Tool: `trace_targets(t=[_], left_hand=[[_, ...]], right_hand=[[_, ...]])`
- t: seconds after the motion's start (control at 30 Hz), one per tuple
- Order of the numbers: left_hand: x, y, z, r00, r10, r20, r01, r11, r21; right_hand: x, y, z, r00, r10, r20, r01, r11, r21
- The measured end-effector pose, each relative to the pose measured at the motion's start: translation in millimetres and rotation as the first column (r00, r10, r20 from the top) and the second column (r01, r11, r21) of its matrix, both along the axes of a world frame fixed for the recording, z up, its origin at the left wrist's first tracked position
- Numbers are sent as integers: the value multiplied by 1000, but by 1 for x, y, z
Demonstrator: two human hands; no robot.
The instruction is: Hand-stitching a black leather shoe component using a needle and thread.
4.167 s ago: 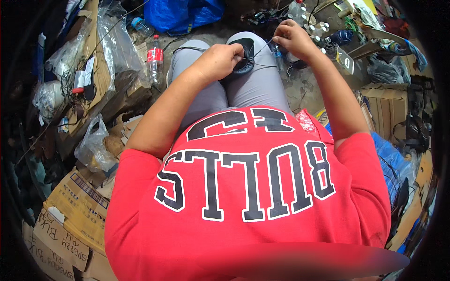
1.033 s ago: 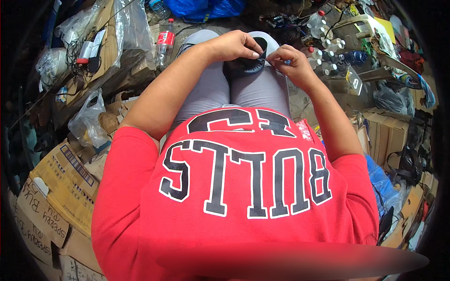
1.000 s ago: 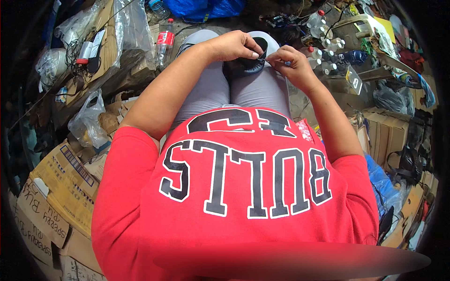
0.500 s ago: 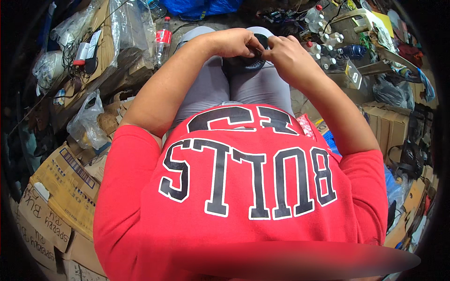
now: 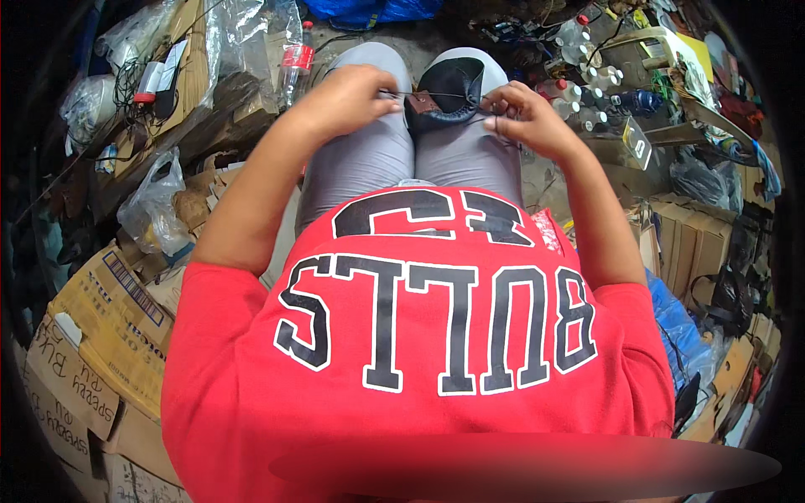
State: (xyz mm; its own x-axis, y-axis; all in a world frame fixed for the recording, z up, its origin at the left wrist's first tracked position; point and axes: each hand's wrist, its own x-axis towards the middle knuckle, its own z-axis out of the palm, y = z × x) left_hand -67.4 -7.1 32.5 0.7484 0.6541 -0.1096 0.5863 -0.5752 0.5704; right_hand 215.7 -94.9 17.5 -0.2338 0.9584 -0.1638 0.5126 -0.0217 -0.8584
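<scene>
Black shoe (image 5: pixel 453 88) resting in the lap, wedged between the 2 grey thighs, so kept steady without a grip. Thin thread (image 5: pixel 436 94) stretched taut across it. Left hand (image 5: pixel 348 101) closed, fingertips pinching 1 end of the thread by the small brown piece (image 5: pixel 422 102). Right hand (image 5: pixel 524 117) curled, fingers pinching the other end — pulled apart, likely to tighten a stitch. Red-capped bottle (image 5: pixel 295 63) and cardboard boxes (image 5: pixel 101 318) to the left, clear bottles (image 5: pixel 587 84) to the right. Compared with 0.5 s ago — hands wider apart, then bunched together over the shoe.
</scene>
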Motion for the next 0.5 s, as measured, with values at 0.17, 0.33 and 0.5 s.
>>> trace_targets(t=[0.17, 0.33, 0.5], left_hand=[[-18, 28, 7, 906, 330, 266, -298, 942, -153], [44, -4, 31, 215, 832, 512, 283, 448, -848], [-5, 38, -28, 376, 770, 516, 562, 253, -788]], right_hand=[[9, 17, -37, 898, -437, -44, 422, 830, 366], [-2, 26, -29, -103, -563, -820, 353, 750, -560], [15, -2, -22, 114, -520, -846, 156, 851, -502]])
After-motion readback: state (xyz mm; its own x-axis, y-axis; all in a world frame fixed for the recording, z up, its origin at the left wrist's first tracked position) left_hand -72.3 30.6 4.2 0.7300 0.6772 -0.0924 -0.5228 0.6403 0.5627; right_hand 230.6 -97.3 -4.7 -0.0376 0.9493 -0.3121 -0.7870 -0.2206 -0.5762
